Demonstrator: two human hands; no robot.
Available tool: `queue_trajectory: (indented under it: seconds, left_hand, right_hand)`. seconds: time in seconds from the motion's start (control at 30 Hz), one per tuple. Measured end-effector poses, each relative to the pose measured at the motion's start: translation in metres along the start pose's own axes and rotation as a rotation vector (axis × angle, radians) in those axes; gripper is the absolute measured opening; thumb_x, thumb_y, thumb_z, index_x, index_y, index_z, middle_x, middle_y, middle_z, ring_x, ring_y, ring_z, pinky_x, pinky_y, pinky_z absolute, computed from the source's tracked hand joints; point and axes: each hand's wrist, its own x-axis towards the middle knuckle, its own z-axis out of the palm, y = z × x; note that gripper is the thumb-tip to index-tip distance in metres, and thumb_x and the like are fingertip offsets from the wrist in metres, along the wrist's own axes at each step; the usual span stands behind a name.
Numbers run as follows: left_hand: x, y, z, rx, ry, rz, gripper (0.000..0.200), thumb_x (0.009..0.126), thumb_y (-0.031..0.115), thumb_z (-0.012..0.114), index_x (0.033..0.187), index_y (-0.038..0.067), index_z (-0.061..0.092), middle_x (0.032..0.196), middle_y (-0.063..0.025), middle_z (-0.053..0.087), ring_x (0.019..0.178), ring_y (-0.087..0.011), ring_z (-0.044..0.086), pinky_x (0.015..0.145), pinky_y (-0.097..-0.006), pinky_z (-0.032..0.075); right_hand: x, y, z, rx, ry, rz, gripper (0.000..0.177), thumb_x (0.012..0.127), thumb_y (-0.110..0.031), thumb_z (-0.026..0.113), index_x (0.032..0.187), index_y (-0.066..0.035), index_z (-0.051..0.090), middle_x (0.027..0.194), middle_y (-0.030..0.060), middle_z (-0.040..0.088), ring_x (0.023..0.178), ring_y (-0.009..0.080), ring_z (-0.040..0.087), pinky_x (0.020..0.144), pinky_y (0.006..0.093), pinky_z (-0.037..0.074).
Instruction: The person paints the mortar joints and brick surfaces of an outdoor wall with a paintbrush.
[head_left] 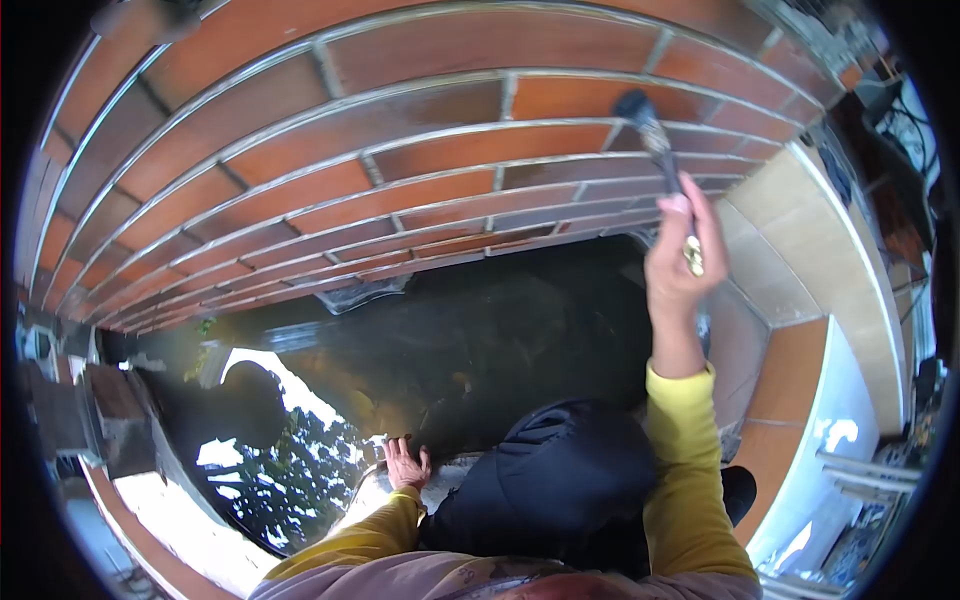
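Nearest the camera, a knee in dark trousers (560,480) is seen bent between two yellow sleeves (690,470). The left hand (405,463) is laid flat on the pale near rim (455,468) of a pond, its grip apart, the fingers spread and nothing held. Beyond the rim lies dark pond water (500,330), in which sky and foliage are mirrored toward the near left corner. The right hand (678,255) is held up over the right side of the pond, its grip clamped on the handle of a paintbrush (655,140). The brush is pointed up and away, and its dark bristles are set against or just at the brick wall (400,150) that rises from the far edge of the water; actual contact cannot be made out. A tiled ledge (780,250) runs along the right edge of the pond, where it meets the wall. The brushwork is judged to be under way rather than finished, with the bristles at an upper course near the right end of the wall. A sheen is seen on many bricks and joints, but whether it comes from the brush or from the light cannot be told. The courses already covered therefore cannot be separated from those left.
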Motion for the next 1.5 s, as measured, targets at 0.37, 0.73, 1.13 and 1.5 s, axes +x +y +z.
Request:
queue_trajectory:
  seconds: [0.37, 0.73, 1.13, 1.5]
  left_hand:
    - [-0.003, -0.005, 0.009, 0.036, 0.047, -0.028, 0.059, 0.088, 0.038, 0.062, 0.130, -0.003, 0.052, 0.126, -0.0256, 0.052, 0.126, -0.0436, 0.044, 0.112, -0.0496, 0.036]
    - [-0.001, -0.004, 0.002, 0.021, -0.009, -0.017, 0.058, 0.087, 0.040, 0.062, 0.124, -0.005, 0.054, 0.120, -0.0255, 0.054, 0.122, -0.0429, 0.046, 0.110, -0.0487, 0.037]
    - [-0.001, -0.004, -0.001, -0.001, -0.018, -0.045, 0.059, 0.086, 0.035, 0.064, 0.127, -0.007, 0.053, 0.128, -0.0280, 0.052, 0.128, -0.0457, 0.043, 0.114, -0.0503, 0.035]
    - [0.004, 0.003, -0.010, 0.018, -0.130, -0.038, 0.060, 0.086, 0.035, 0.064, 0.129, -0.005, 0.052, 0.129, -0.0276, 0.053, 0.129, -0.0458, 0.042, 0.115, -0.0506, 0.033]
  right_hand:
    - [0.018, -0.161, 0.168, 0.652, -0.439, -0.584, 0.026, 0.080, -0.003, 0.075, 0.102, 0.006, 0.067, 0.078, 0.0073, 0.059, 0.070, 0.0201, 0.058, 0.055, 0.0316, 0.050]
    - [0.032, -0.024, -0.002, -0.060, -0.175, -0.289, 0.019, 0.091, 0.006, 0.062, 0.107, 0.010, 0.070, 0.075, 0.0143, 0.064, 0.063, 0.0250, 0.061, 0.056, 0.0352, 0.049]
    - [-0.005, -0.182, 0.197, 0.685, -0.401, -0.649, 0.019, 0.083, -0.004, 0.072, 0.099, 0.007, 0.066, 0.075, 0.0050, 0.054, 0.067, 0.0190, 0.056, 0.051, 0.0297, 0.051]
    - [0.015, -0.014, -0.008, 0.188, -0.361, -0.276, 0.023, 0.090, 0.008, 0.063, 0.112, 0.012, 0.066, 0.082, 0.0173, 0.072, 0.068, 0.0285, 0.070, 0.063, 0.0349, 0.056]
